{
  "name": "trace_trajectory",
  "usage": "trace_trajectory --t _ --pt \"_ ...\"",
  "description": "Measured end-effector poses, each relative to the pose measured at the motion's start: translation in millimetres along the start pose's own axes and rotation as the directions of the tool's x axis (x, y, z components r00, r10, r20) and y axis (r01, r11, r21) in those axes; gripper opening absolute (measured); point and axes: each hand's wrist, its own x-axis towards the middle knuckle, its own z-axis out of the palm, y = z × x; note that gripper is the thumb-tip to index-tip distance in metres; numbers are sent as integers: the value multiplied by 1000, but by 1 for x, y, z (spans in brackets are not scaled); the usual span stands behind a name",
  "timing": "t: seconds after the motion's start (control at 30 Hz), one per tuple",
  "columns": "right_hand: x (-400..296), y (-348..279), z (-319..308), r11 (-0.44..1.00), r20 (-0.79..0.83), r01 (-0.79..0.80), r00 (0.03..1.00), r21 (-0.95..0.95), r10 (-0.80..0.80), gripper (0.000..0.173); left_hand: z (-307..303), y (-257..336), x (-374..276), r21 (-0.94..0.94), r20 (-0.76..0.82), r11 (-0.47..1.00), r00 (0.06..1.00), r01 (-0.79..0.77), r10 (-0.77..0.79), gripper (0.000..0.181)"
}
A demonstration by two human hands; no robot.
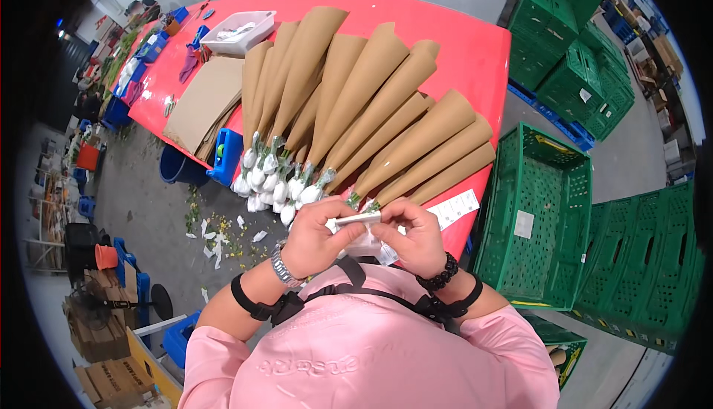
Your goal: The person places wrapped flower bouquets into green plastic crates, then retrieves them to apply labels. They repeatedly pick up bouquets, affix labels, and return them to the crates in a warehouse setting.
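My left hand (320, 236) grips the left end of a small white strip, seemingly a folded label or paper (358, 218), close to my body at the table's near edge. At its right end, the thumb and fingers of my right hand (411, 233) pinch it. Just beyond my hands, many brown kraft-paper cones (356, 91) lie fanned out on the red table (451, 30). Green stems poke from their narrow ends, and white wrapped bulb-like ends (267, 178) cluster at the left. A sheet of printed labels (455, 208) lies to the right of my right hand.
Flat brown paper sheets (203, 105), a blue tape dispenser (227, 155) and a white plastic tray (239, 31) are at the left of the table. An upright green crate (526, 186) stands to the right, with more crates (640, 258) beyond. Scraps litter the floor at left.
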Motion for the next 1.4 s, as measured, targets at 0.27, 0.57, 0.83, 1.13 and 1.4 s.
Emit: trace_trajectory --t 0.27,0.57,0.83,1.13,1.4 --pt "19 -5 -26 749 229 -485 874 451 428 32 9 -7 34 434 77 813 915 -389 396 25" --pt "52 39 -88 986 -86 -152 984 73 158 49 -16 -27 46 639 -102 756 958 -142 267 30" --pt "172 125 -209 770 -781 -434 611 -468 -130 55 -10 -4 23 -246 -164 948 955 202 -246 54" --pt "168 141 -222 644 -705 -402 633 -651 -318 29 -18 -5 -10 -358 -129 907 951 221 -282 48" --pt "194 128 -182 398 -297 -210 939 -893 -170 27 -9 -13 -1 -153 -105 974 977 169 -186 11"
